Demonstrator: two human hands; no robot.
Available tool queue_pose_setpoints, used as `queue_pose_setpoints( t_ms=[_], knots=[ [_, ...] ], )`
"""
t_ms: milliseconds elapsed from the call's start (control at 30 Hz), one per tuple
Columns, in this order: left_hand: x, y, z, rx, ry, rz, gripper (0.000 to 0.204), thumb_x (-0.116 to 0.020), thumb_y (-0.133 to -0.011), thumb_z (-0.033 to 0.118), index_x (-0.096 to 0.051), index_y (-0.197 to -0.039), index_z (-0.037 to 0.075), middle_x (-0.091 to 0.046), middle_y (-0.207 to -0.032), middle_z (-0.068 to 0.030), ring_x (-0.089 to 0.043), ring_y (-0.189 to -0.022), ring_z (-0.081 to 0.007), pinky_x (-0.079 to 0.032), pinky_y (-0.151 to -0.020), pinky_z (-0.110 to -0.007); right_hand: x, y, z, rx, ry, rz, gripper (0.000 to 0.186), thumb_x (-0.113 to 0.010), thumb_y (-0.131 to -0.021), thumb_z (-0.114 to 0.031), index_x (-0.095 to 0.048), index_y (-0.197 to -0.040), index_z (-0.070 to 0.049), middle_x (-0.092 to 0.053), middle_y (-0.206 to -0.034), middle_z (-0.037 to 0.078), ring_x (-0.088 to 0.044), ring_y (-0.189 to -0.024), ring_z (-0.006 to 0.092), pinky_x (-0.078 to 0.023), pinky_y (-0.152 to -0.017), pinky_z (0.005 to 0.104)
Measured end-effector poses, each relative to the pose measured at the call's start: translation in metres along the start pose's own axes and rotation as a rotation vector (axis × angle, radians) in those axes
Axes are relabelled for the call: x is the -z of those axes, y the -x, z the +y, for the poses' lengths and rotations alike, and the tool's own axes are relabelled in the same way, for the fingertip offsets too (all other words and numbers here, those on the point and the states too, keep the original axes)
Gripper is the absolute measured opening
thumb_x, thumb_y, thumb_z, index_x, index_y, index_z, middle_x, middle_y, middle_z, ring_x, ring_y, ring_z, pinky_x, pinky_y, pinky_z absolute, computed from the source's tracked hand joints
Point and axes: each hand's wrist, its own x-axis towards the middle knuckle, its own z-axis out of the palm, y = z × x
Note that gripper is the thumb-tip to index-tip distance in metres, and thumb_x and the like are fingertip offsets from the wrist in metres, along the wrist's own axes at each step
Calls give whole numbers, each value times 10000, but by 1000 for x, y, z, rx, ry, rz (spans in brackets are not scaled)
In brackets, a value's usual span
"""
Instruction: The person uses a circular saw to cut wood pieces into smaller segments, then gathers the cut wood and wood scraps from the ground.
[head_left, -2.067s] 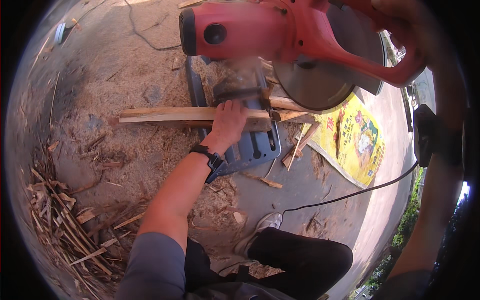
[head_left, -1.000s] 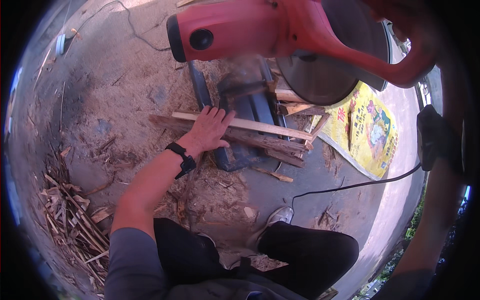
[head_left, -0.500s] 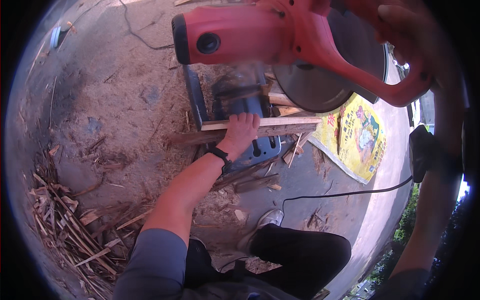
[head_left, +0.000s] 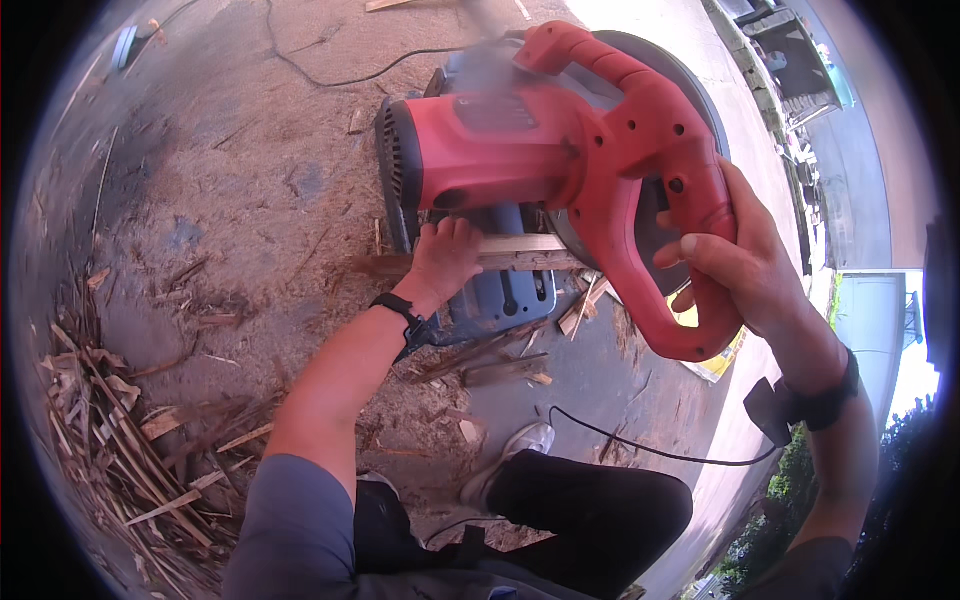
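Note:
A red chop saw is tilted down over its blue-grey metal base. My right hand is closed round the saw's rear handle, thumb over the top. My left hand, with a black band at its wrist, grips light wooden strips lying across the base over a darker rough piece, left of the blade. The round blade shows behind the handle; where its lower edge meets the wood is hidden by the handle and motor housing.
A pile of thin scrap wood lies at lower left amid sawdust. A yellow printed sack shows behind the saw at right. A black cord runs along the ground near my shoe. Greenery and pale structures line the right.
My right hand has brought the saw head down and nearer, over the strips, covering much of the sack. My left hand has moved slightly left with its hold on the wood.

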Motion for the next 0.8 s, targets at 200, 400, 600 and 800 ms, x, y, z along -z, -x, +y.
queue_pose_setpoints(
  t_ms=[200,400,600,800],
  knots=[
    [-14,-19,-6,-27,-29,192,479,-788,-632,419,-631,-982,132,-571,-1004,-48,-555,-974,-246,-434,-792,-410,12,-37,-3,-143,-249,-87,401,-594,-899,-209,-467,-1212,8,-619,-949,109,-668,-765,187,-605,-605,305],
    [-14,-29,-3,46,-247,242,500,-788,-636,419,-635,-1008,123,-579,-1069,-63,-547,-1049,-254,-427,-883,-434,14,-43,2,-172,-298,-102,305,-599,-908,-232,-541,-1103,-6,-615,-810,52,-636,-666,126,-580,-555,278],
    [-5,-36,-4,155,-221,-311,572,-398,-937,472,-408,-1424,171,-413,-1446,-83,-326,-1371,-266,-250,-1120,-469,6,-36,-3,-183,-172,-11,387,-600,-881,-206,-461,-1189,-18,-604,-834,77,-603,-597,127,-536,-470,256],
    [15,-40,9,277,135,-315,464,-785,-655,329,-654,-1057,140,-671,-1021,-120,-621,-1038,-234,-454,-907,-428,-2,-27,8,-144,-185,13,348,-603,-844,-172,-489,-1129,-9,-571,-813,48,-583,-631,121,-522,-501,259]
  ],
)
